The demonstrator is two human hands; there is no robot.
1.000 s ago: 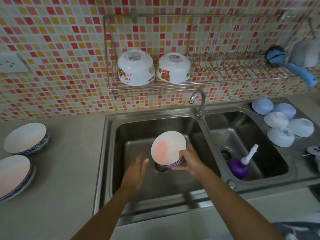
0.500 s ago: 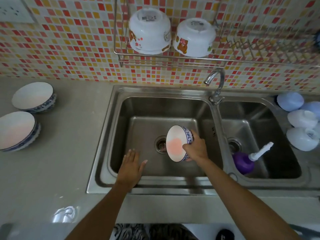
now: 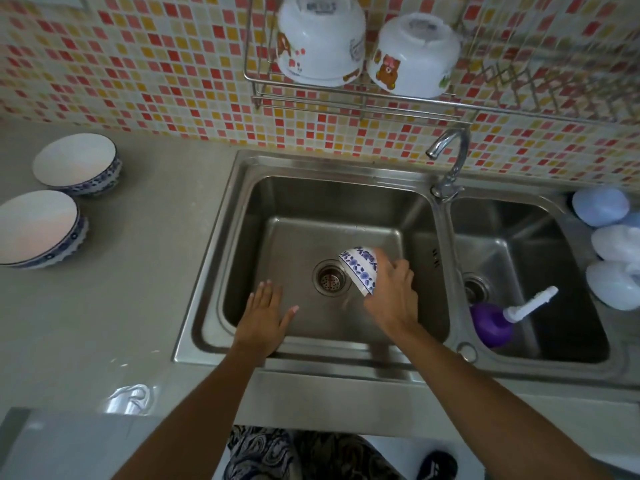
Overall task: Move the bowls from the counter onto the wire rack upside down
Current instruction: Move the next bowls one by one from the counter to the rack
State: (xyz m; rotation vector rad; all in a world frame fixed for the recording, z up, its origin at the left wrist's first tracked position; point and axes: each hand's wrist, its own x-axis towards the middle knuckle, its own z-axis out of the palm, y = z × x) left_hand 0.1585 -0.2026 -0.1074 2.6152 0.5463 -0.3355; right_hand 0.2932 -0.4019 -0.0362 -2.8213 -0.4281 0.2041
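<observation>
Reaching out from the near edge over the left sink basin [image 3: 311,202], two bare forearms. Left hand [image 3: 265,318] flat and spread, fingers straight, grip wide and holding nothing, hovering above the basin's near left corner. Right hand [image 3: 391,296] just beside the drain [image 3: 330,278], grip curled round a blue-and-white patterned bowl [image 3: 360,268], tipped so that the patterned outside faces up and the opening turns down and away (slightly blurred, so exact finger placement hard to tell). Bowl held above the basin floor, near the drain, apart from the left hand.

Off to the right, lying in the second basin, a purple bottle [image 3: 491,323] with a white nozzle. On the far right rim, a cluster of pale blue and white bowls [image 3: 609,244], domed side up.

On the grey bench [image 3: 138,271] at the left, two more blue-rimmed bowls, upright: nearer bowl [image 3: 38,228] and farther bowl [image 3: 76,164], just beside each other.

Beyond the sink, a chrome tap [image 3: 450,157] between the basins. Higher, against the red and yellow mosaic tile wall [image 3: 138,64], the wire rack [image 3: 360,98], carrying two white bear-printed bowls upside down, side by side: left one [image 3: 320,39], right one [image 3: 412,57].
</observation>
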